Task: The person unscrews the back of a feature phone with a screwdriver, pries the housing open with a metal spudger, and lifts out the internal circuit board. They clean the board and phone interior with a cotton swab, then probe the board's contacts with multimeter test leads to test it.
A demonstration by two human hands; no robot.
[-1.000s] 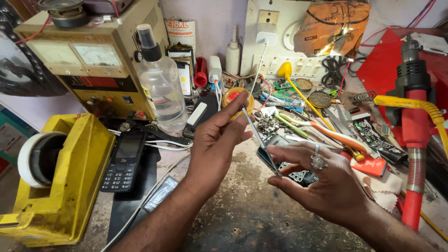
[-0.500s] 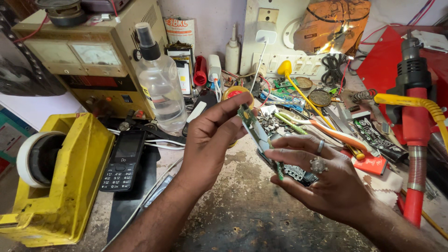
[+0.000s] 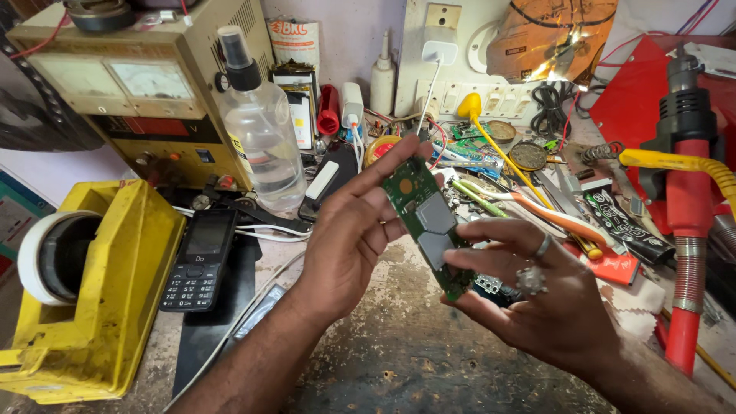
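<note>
Fingers of left hand (image 3: 349, 241) and right hand (image 3: 537, 303) pinch green circuit board (image 3: 426, 222).

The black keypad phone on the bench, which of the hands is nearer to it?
Left. The left hand is just right of the black keypad phone; the right hand is farther right, beyond the green circuit board.

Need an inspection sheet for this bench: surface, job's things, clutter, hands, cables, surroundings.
Surface: worn, stained grey benchtop.
Job's things: green phone circuit board with metal shields, tilted, held above the bench.
Clutter: black keypad phone; clear spray bottle; yellow tape dispenser; tools and parts at the back.
Hands: left hand and right hand both hold the board.
Cables: white cable beside the phone.
Surroundings: beige bench power supply; red hot-air gun.
</note>
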